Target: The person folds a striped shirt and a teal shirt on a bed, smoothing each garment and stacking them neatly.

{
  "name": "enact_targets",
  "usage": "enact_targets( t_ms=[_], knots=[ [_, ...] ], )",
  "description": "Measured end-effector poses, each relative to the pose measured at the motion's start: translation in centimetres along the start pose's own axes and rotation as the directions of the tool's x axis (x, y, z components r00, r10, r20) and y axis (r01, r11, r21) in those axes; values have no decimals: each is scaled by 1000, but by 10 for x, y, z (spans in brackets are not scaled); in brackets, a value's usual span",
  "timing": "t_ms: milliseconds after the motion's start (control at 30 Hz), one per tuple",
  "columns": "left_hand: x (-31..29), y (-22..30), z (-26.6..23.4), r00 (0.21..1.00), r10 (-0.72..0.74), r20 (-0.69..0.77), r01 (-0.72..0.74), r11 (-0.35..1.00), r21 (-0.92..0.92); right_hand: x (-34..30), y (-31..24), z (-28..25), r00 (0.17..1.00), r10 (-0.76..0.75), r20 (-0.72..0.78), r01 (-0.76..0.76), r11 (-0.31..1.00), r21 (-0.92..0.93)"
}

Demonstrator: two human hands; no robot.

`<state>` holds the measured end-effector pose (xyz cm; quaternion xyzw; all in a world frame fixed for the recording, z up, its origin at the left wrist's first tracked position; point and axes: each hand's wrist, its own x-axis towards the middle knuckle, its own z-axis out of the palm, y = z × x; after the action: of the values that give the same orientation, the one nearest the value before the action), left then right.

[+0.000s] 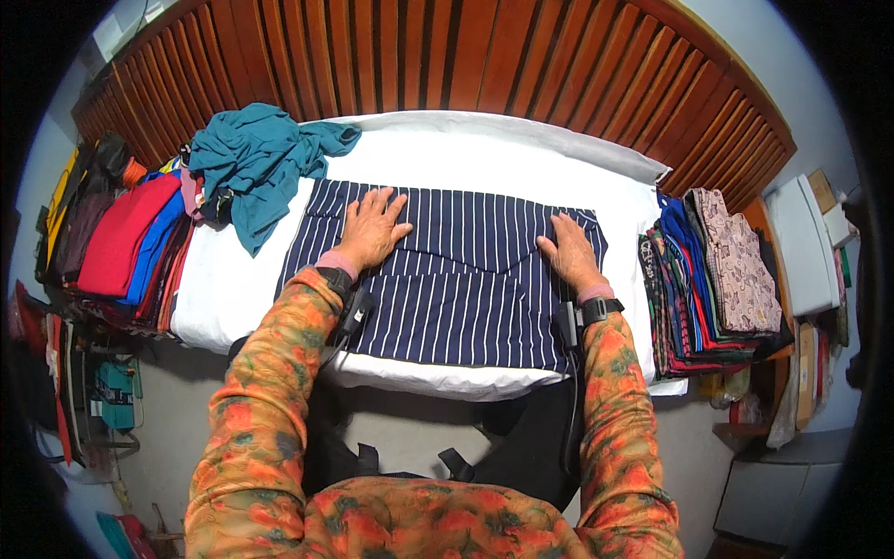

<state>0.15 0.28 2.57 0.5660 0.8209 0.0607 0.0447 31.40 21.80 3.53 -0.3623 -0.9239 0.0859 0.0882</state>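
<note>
A crumpled teal garment (pixel 251 154) lies beside a pile of folded clothes (pixel 130 238) at the left. Across a white sheet (pixel 419 154), another folded stack (pixel 684 289) includes pink patterned cloth (pixel 740 265). Behind stands a slatted wooden panel (pixel 419 56).

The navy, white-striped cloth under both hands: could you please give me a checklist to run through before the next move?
1. Left hand open on the navy, white-striped cloth: ok.
2. Right hand open on its right side: ok.
3. Cloth smooth: not ok, fold lines cross it.
4. Crumpled teal cloth clear of its upper-left corner: cannot tell, they nearly meet.
5. Stack of multicoloured folded fabrics apart from it: ok, white sheet between.
</note>
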Motion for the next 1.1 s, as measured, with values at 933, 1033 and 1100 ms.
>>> enact_targets(
  t_ms=[933, 1033, 1100],
  knots=[
    [-97, 39, 10, 974, 222, -49, -222, 975, 15, -117, -169, 21, 849, -492, -196, 518, 847, 118],
    [-98, 39, 12, 975, 216, -47, -215, 976, 19, -116, -174, 24, 831, -529, -172, 549, 830, 97],
    [-98, 40, 13, 975, 215, -56, -214, 976, 30, -117, -176, 24, 838, -523, -156, 537, 842, 59]
  ],
)
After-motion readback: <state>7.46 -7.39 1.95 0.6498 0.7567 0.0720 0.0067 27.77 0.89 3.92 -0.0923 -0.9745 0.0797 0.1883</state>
